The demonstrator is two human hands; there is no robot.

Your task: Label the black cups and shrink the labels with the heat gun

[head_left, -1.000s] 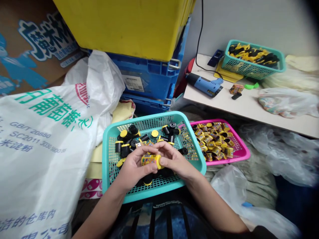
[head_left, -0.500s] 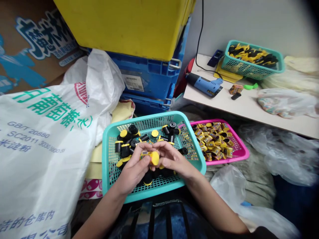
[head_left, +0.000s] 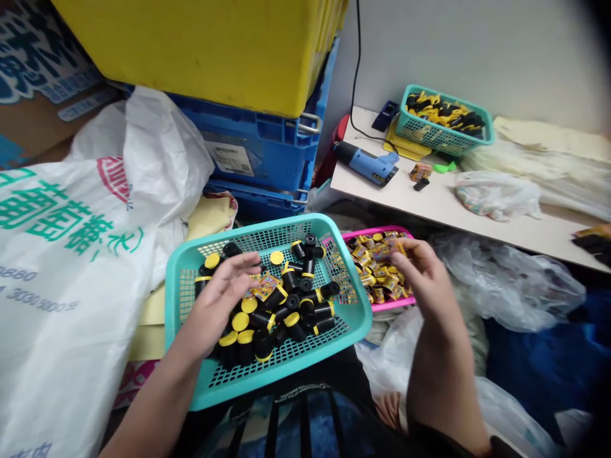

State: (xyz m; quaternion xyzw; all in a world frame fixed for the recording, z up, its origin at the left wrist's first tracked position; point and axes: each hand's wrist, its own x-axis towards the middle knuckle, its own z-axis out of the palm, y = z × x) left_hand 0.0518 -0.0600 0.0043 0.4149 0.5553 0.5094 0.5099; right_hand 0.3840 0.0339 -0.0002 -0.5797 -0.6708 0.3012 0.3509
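Observation:
My left hand hovers over the left part of the teal basket, fingers stretched out and apart, holding nothing. Under and beside it lie many small black canisters with yellow caps. A few printed label sleeves rest on top of them, close to my fingertips. My right hand is over the right side of the pink basket. Its thumb and fingers pinch a labelled yellow canister, blurred by motion. Similar labelled canisters fill the pink basket.
White printed sack at left. Behind stand stacked blue crates under a yellow bin. On the white table lie a blue heat gun and another teal basket of yellow-black parts. Plastic bags lie at right.
My hands have parted. My right hand has carried the labelled canister from the teal basket to above the pink one; my left hand has let go and opened. The view has swung right.

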